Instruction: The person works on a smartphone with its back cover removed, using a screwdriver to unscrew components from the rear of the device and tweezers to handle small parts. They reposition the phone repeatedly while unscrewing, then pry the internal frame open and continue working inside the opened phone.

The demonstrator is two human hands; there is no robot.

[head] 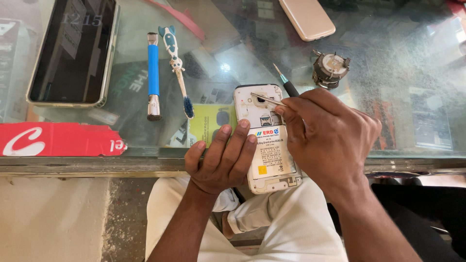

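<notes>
- At the near edge of the glass worktop, a white phone with its back cover removed lies face down, its lower end overhanging the edge above the person's lap.
- Left hand: laid flat on the phone's left side, fingers extended and close together, pressing down on the battery and the phone's frame. Nothing is pinched.
- Right hand: at 3 o'clock of the phone, fingers closed together around metal tweezers. The tweezer tips rest near the camera opening at the phone's upper end.
- The same hand also carries a thin tool with a dark handle and teal tip, projecting toward 11 o'clock from behind the fingers. Exact grip on it cannot be determined.
- At 10 o'clock of the phone: a toothbrush with a patterned white handle, bristles toward the person, and just beside it a blue-handled tool with metal ends.
- At 9 to 10 o'clock, well apart: a dark-screened phone with a light rim.
- At 12 to 1 o'clock: a beige phone, partly out of frame.
- At 1 o'clock: a small round metal component.
- At 9 o'clock, on the worktop edge: a red torn card strip.
</notes>
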